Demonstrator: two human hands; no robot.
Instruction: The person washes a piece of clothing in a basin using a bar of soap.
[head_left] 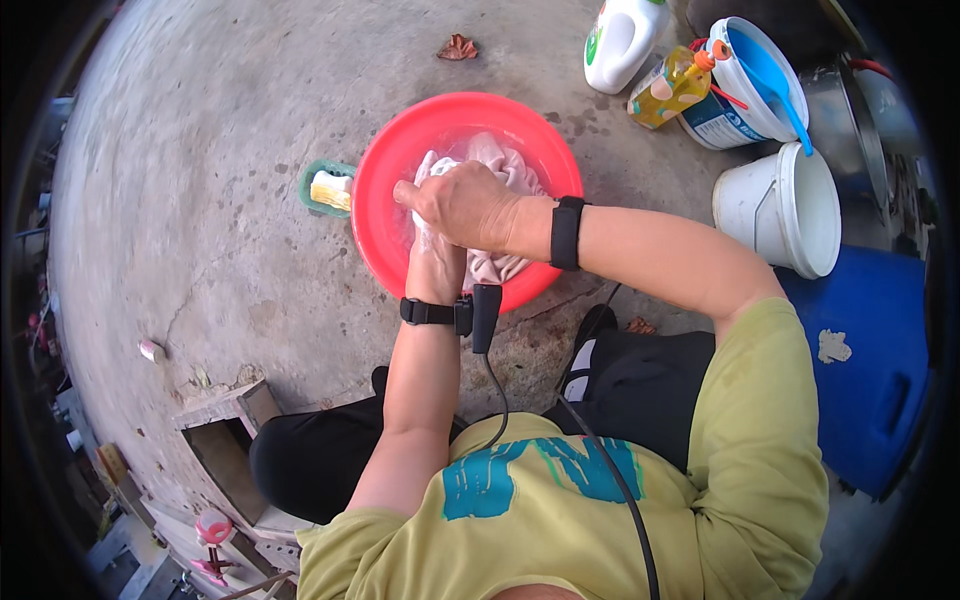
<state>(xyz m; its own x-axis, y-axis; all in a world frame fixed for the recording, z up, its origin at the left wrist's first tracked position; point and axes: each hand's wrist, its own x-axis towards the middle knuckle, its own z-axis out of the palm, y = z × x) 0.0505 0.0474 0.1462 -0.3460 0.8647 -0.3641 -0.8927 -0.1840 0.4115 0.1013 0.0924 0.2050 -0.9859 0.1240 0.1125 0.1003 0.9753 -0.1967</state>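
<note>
A round red basin [375,235] stands on the concrete, holding water and a wet, pale pink and white cloth [508,172]. My right hand [468,205] is over the basin with its fingers curled. A whitish bunch of the cloth shows just beyond its knuckles, and it appears gripped there. My left hand [438,252] reaches in from below and crosses under the right one. Its back and wrist look wet; its fingers are hidden by the right hand and the cloth. Left of the basin, a green soap dish [314,188] carries a white and yellow bar [331,190].
Toward the back right stand a white jug [622,45], a yellow pump bottle [665,92], a tub [725,125] with a blue scoop [765,72], and a white bucket [755,218]. A blue container [850,370] is on the right. A hollow block [225,450] lies near left.
</note>
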